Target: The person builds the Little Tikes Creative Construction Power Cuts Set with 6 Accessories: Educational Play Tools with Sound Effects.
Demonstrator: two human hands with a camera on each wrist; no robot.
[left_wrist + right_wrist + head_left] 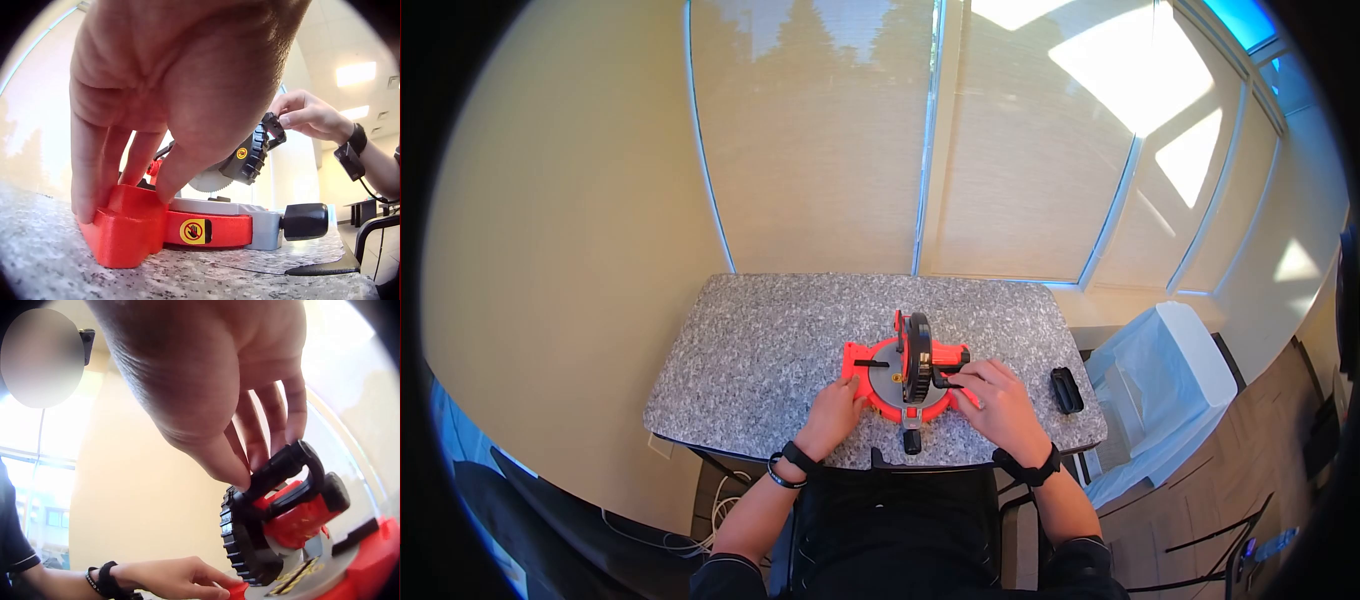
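A small red, grey and black miter saw [917,350], toy-like in look, stands on the speckled table in front of me. My left hand [832,415] holds the left end of its red base [128,234], with the thumb on the near side and the fingers over the far side. With thumb and fingertips my right hand [998,405] pinches the black handle [278,470] beside the ribbed blade guard [244,544]. Under the guard the toothed blade [211,180] shows in the left wrist view. A black knob [305,222] sticks out at the front of the base, near the table edge.
An open black case [1066,390] lies near the right edge of the granite-patterned table [750,350]. Beyond that edge stands a chair under a pale plastic cover [1170,370]. A black bracket [880,459] sits at the front edge. White cables [718,505] hang below left.
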